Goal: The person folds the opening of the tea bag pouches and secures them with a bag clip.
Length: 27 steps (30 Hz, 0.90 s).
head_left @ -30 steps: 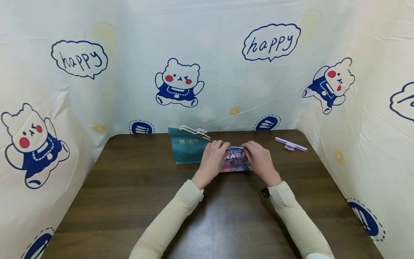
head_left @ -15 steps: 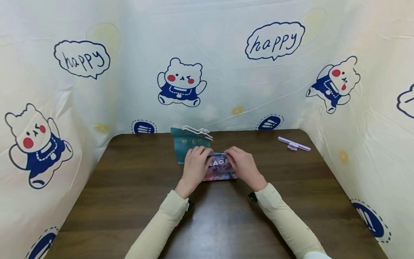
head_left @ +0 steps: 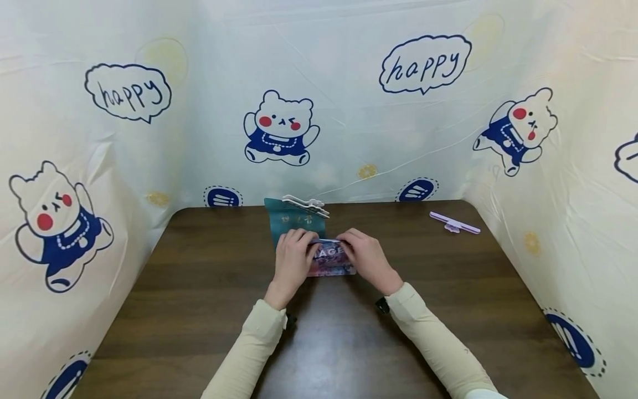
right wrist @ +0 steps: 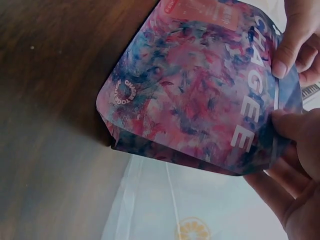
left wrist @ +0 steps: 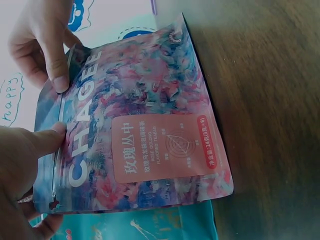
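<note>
A pink-and-blue tea pouch point(head_left: 330, 261) lettered CHAGEE stands upright on the table between both hands. My left hand point(head_left: 291, 257) pinches its top strip at the left, thumb on the front face point(left wrist: 145, 100) and fingers behind. At the right my right hand point(head_left: 370, 259) pinches the same strip, as the right wrist view shows with its thumb point(right wrist: 290, 124) near the seal line. Just behind and to the left stands a teal pouch point(head_left: 295, 220), its lower part hidden by my left hand. A white sealing clip point(head_left: 306, 206) sits on the teal pouch's top edge.
A lilac sealing clip point(head_left: 454, 223) lies on the dark wooden table point(head_left: 199, 305) at the back right. White cloth point(head_left: 344, 111) printed with bears surrounds the table at the back and sides.
Both hands have moved left and slightly nearer with the pink-and-blue pouch, which now partly overlaps the teal one in view. The grip on its top strip stays. The lilac clip has not moved.
</note>
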Each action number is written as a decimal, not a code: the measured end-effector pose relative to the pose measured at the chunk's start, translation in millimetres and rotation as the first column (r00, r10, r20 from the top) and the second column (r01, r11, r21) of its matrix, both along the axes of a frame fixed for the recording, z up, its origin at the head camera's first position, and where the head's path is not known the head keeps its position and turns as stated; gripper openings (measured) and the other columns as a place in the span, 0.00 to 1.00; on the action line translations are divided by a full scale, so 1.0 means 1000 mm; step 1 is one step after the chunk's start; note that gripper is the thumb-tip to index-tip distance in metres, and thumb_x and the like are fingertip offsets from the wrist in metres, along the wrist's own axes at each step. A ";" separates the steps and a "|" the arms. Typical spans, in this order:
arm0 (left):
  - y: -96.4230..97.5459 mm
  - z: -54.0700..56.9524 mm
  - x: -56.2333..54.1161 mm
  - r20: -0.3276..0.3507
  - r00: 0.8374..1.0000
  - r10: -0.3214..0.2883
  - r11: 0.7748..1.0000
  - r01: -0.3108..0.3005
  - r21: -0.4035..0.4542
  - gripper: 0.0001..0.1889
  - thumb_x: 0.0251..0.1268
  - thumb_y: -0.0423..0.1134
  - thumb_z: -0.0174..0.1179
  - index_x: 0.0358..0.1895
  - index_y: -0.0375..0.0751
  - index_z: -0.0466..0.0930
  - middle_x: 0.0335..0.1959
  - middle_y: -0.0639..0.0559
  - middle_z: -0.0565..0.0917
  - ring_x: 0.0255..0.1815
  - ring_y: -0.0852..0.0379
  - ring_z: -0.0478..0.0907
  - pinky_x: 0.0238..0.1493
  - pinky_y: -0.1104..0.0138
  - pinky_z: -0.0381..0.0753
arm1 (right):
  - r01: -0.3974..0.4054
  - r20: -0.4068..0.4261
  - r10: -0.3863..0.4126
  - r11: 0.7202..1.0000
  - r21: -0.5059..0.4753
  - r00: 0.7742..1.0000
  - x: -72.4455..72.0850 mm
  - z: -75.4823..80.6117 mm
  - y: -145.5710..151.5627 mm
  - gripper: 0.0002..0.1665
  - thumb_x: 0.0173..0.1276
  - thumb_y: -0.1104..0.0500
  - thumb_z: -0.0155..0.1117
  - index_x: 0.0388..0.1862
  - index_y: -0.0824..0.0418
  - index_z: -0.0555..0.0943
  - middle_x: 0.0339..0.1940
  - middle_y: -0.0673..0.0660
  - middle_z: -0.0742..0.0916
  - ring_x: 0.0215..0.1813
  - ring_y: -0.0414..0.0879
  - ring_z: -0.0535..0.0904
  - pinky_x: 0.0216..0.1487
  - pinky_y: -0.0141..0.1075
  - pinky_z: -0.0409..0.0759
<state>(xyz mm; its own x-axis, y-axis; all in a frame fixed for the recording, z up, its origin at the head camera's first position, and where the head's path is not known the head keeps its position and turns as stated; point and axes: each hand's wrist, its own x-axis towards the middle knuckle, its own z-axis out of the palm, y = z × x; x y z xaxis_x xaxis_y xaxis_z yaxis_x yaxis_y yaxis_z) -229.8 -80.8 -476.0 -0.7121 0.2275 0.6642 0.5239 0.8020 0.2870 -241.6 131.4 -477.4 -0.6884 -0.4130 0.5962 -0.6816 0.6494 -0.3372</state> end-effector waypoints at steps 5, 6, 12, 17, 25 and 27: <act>0.000 0.001 -0.001 0.003 1.000 -0.001 1.000 0.001 0.012 0.07 0.64 0.39 0.72 0.41 0.44 0.86 0.40 0.49 0.87 0.42 0.47 0.80 0.47 0.54 0.76 | -0.086 0.090 0.096 0.990 -0.109 0.991 -0.005 0.002 0.013 0.10 0.67 0.69 0.71 0.46 0.62 0.86 0.43 0.55 0.88 0.46 0.47 0.85 0.48 0.43 0.85; 0.000 0.002 -0.001 0.001 1.000 -0.002 1.000 0.002 0.011 0.06 0.64 0.39 0.71 0.41 0.44 0.86 0.40 0.49 0.87 0.42 0.47 0.80 0.47 0.53 0.76 | -0.098 0.110 0.112 0.988 -0.122 0.988 -0.007 0.002 0.017 0.11 0.66 0.69 0.71 0.47 0.62 0.86 0.44 0.55 0.88 0.47 0.47 0.85 0.49 0.44 0.84; 0.005 0.005 0.000 -0.015 1.000 0.000 1.000 0.000 0.000 0.07 0.62 0.37 0.73 0.40 0.43 0.87 0.39 0.49 0.87 0.42 0.47 0.81 0.50 0.52 0.76 | -0.133 0.248 0.169 0.979 -0.156 0.954 -0.012 0.002 0.038 0.13 0.67 0.69 0.71 0.49 0.60 0.87 0.46 0.54 0.89 0.50 0.47 0.86 0.52 0.45 0.84; 0.016 0.009 0.001 -0.006 0.999 -0.047 0.997 0.046 -0.057 0.07 0.62 0.36 0.73 0.42 0.42 0.88 0.40 0.49 0.87 0.44 0.48 0.82 0.52 0.50 0.75 | -0.179 0.301 0.224 0.969 -0.170 0.927 -0.014 0.002 0.044 0.12 0.69 0.68 0.68 0.49 0.59 0.88 0.46 0.53 0.90 0.48 0.44 0.86 0.50 0.41 0.85; 0.040 0.011 -0.004 0.043 0.992 -0.117 0.984 0.122 -0.130 0.06 0.66 0.40 0.70 0.42 0.45 0.89 0.38 0.51 0.87 0.40 0.52 0.83 0.47 0.54 0.77 | -0.230 0.286 0.272 0.958 -0.173 0.919 -0.017 0.005 0.043 0.10 0.71 0.69 0.66 0.48 0.61 0.89 0.43 0.55 0.90 0.43 0.44 0.86 0.46 0.40 0.85; 0.043 0.011 -0.004 0.046 0.994 -0.104 0.985 0.109 -0.133 0.04 0.66 0.40 0.70 0.40 0.46 0.89 0.37 0.52 0.87 0.38 0.52 0.83 0.47 0.55 0.76 | -0.230 0.291 0.272 0.958 -0.170 0.917 -0.017 0.005 0.043 0.10 0.72 0.68 0.65 0.48 0.61 0.89 0.43 0.55 0.90 0.43 0.44 0.86 0.46 0.39 0.85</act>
